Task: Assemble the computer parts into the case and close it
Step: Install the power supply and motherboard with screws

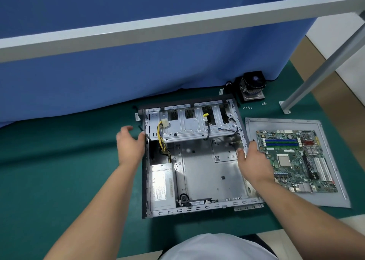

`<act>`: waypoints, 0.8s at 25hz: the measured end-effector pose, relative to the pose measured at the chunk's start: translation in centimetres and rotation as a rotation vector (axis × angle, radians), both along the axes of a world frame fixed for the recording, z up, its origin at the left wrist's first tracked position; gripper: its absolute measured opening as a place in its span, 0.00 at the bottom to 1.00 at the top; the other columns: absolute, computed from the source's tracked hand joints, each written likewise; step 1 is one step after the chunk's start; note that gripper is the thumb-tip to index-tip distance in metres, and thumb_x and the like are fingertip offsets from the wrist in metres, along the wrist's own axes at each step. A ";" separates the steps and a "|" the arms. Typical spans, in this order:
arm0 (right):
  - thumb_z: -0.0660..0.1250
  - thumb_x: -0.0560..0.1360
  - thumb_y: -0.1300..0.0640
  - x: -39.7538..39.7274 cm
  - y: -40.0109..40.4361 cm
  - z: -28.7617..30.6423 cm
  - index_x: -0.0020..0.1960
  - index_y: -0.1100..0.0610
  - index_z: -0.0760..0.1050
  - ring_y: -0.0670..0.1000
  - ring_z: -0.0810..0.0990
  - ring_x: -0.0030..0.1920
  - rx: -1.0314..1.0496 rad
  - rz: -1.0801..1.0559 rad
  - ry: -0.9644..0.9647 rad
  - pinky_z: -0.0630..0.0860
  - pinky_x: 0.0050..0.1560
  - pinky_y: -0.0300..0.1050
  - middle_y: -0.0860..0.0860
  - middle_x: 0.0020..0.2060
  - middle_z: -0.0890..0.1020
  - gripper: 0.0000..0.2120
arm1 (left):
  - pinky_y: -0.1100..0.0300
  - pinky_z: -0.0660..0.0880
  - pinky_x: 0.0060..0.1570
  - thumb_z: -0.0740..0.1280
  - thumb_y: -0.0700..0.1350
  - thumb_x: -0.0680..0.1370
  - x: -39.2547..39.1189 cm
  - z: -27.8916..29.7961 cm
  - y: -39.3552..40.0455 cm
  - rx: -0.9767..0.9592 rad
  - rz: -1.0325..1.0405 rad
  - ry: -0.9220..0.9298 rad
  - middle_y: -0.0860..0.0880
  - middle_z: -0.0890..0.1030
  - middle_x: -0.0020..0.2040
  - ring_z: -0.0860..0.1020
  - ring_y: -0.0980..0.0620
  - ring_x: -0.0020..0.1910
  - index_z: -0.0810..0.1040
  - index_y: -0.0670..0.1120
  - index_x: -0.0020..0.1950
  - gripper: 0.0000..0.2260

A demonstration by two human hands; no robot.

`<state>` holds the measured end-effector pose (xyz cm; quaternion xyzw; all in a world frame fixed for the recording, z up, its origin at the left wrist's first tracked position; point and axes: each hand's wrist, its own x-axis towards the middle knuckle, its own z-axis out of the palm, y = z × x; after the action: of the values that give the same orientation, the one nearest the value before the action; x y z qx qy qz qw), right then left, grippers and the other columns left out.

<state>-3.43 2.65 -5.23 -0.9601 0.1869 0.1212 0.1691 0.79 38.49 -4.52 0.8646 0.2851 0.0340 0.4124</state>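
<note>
Head view, and I'm looking down at the green bench (59, 180), with a blue cloth (138, 66) hanging along its far edge. Starting at the left, my left hand (129, 144) is at the left wall of the open computer case (207, 173), thumb hooked over the rim near the far corner, the other fingers loosely spread outside and not gripping anything. Inside the case, the power supply (163, 186) sits in the near left corner, its yellow wires (161, 139) running up toward the metal drive cage (189, 125) across the far end. The case floor in the middle is bare metal. Moving right, my right hand (251, 160) is on the right wall of the case, thumb inside against the rim, fingers draped over the outside; I cannot tell how firmly it holds. Just beside the case, on the right, the grey side panel (254, 141) lies flat on the bench, and the motherboard (296, 161) rests on top of it, processor facing up. Beyond the case's far right corner, by the cloth, stands the CPU cooler (252, 86), with a few small screws (247, 107) scattered near it.
</note>
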 end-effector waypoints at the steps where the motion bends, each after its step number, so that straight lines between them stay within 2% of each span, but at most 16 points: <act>1: 0.56 0.84 0.49 0.0 0.0 0.0 0.57 0.58 0.63 0.58 0.75 0.34 0.000 0.002 0.003 0.74 0.35 0.51 0.53 0.32 0.73 0.12 | 0.54 0.71 0.57 0.68 0.50 0.81 -1.2 -0.4 -1.0 -0.025 -0.009 -0.022 0.46 0.75 0.66 0.77 0.43 0.61 0.71 0.45 0.69 0.19; 3: 0.57 0.84 0.52 0.1 -0.2 -0.1 0.59 0.58 0.63 0.59 0.77 0.36 0.050 0.007 0.012 0.78 0.38 0.53 0.57 0.36 0.77 0.11 | 0.56 0.71 0.55 0.65 0.50 0.82 -3.4 -1.1 -2.8 -0.054 -0.068 0.002 0.47 0.78 0.63 0.78 0.42 0.61 0.67 0.47 0.75 0.23; 4: 0.58 0.83 0.54 0.0 -0.5 -0.1 0.64 0.59 0.63 0.60 0.78 0.37 0.108 0.006 0.018 0.79 0.40 0.54 0.59 0.38 0.79 0.12 | 0.56 0.71 0.54 0.65 0.49 0.82 -4.2 -1.4 -3.2 -0.041 -0.104 0.038 0.46 0.79 0.65 0.79 0.43 0.59 0.62 0.49 0.79 0.26; 6: 0.58 0.82 0.60 0.1 -1.0 -0.1 0.74 0.59 0.60 0.60 0.79 0.38 0.239 -0.007 0.031 0.78 0.39 0.51 0.58 0.40 0.79 0.22 | 0.55 0.73 0.51 0.62 0.42 0.82 -4.6 -1.9 -3.2 0.025 -0.166 0.096 0.43 0.80 0.64 0.79 0.45 0.50 0.55 0.50 0.83 0.30; 7: 0.58 0.81 0.62 0.1 -1.2 0.0 0.77 0.58 0.59 0.58 0.79 0.38 0.288 -0.016 0.040 0.76 0.38 0.49 0.57 0.40 0.78 0.25 | 0.54 0.73 0.50 0.61 0.39 0.82 -4.5 -2.0 -3.1 0.059 -0.187 0.105 0.41 0.80 0.63 0.79 0.45 0.49 0.53 0.49 0.83 0.31; 9: 0.58 0.80 0.64 0.0 -1.5 0.1 0.79 0.58 0.57 0.56 0.79 0.38 0.336 -0.022 0.047 0.72 0.35 0.45 0.54 0.40 0.76 0.28 | 0.52 0.73 0.51 0.59 0.36 0.81 -4.1 -1.8 -2.9 0.111 -0.215 0.104 0.40 0.79 0.63 0.78 0.40 0.54 0.52 0.47 0.83 0.32; 11: 0.58 0.80 0.65 -0.1 -1.5 0.0 0.80 0.58 0.56 0.55 0.79 0.38 0.348 -0.021 0.048 0.71 0.34 0.44 0.55 0.43 0.78 0.29 | 0.54 0.71 0.49 0.59 0.36 0.81 -3.7 -1.8 -2.7 0.118 -0.232 0.096 0.40 0.79 0.63 0.77 0.42 0.52 0.52 0.47 0.83 0.31; 14: 0.58 0.80 0.65 -0.5 -1.3 -0.3 0.80 0.58 0.55 0.56 0.80 0.40 0.355 -0.044 0.053 0.75 0.39 0.47 0.59 0.48 0.79 0.30 | 0.55 0.69 0.49 0.60 0.37 0.82 -3.2 -2.1 -2.3 0.104 -0.281 0.091 0.40 0.79 0.61 0.73 0.46 0.49 0.54 0.47 0.83 0.31; 16: 0.57 0.81 0.65 -0.6 -1.1 -0.2 0.80 0.58 0.54 0.58 0.81 0.42 0.362 -0.041 0.060 0.78 0.42 0.51 0.59 0.47 0.79 0.29 | 0.54 0.70 0.53 0.61 0.40 0.83 -2.8 -2.3 -2.0 0.087 -0.282 0.086 0.41 0.78 0.65 0.77 0.41 0.56 0.54 0.46 0.83 0.29; 17: 0.57 0.81 0.65 -0.6 -0.9 -0.1 0.80 0.59 0.54 0.60 0.81 0.46 0.351 -0.032 0.054 0.80 0.47 0.54 0.60 0.51 0.79 0.29 | 0.52 0.71 0.57 0.61 0.41 0.83 -2.8 -2.3 -2.1 0.083 -0.274 0.076 0.41 0.76 0.68 0.76 0.39 0.62 0.55 0.45 0.82 0.29; 18: 0.57 0.81 0.65 -0.7 -0.8 0.0 0.81 0.59 0.52 0.62 0.81 0.54 0.321 -0.007 0.037 0.80 0.54 0.57 0.62 0.60 0.77 0.30 | 0.50 0.71 0.62 0.62 0.41 0.83 -2.8 -2.3 -2.2 0.095 -0.263 0.053 0.40 0.74 0.71 0.74 0.38 0.66 0.57 0.44 0.82 0.28; 19: 0.57 0.81 0.65 -0.9 -0.8 0.1 0.82 0.59 0.49 0.62 0.77 0.63 0.275 0.036 0.021 0.77 0.61 0.59 0.61 0.72 0.70 0.32 | 0.48 0.69 0.67 0.64 0.41 0.83 -2.9 -2.3 -2.4 0.135 -0.250 0.018 0.39 0.71 0.73 0.71 0.38 0.69 0.59 0.42 0.80 0.27; 20: 0.57 0.81 0.66 -1.2 -0.8 0.2 0.83 0.58 0.46 0.62 0.73 0.69 0.239 0.079 0.015 0.75 0.65 0.60 0.57 0.79 0.60 0.34 | 0.45 0.68 0.69 0.65 0.41 0.81 -3.1 -2.2 -2.7 0.204 -0.236 -0.024 0.38 0.69 0.73 0.69 0.36 0.70 0.63 0.40 0.78 0.26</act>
<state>-4.58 1.88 -5.06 -0.9387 0.1346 0.1563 0.2762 -2.33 35.75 -6.76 0.9291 0.1717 0.0244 0.3268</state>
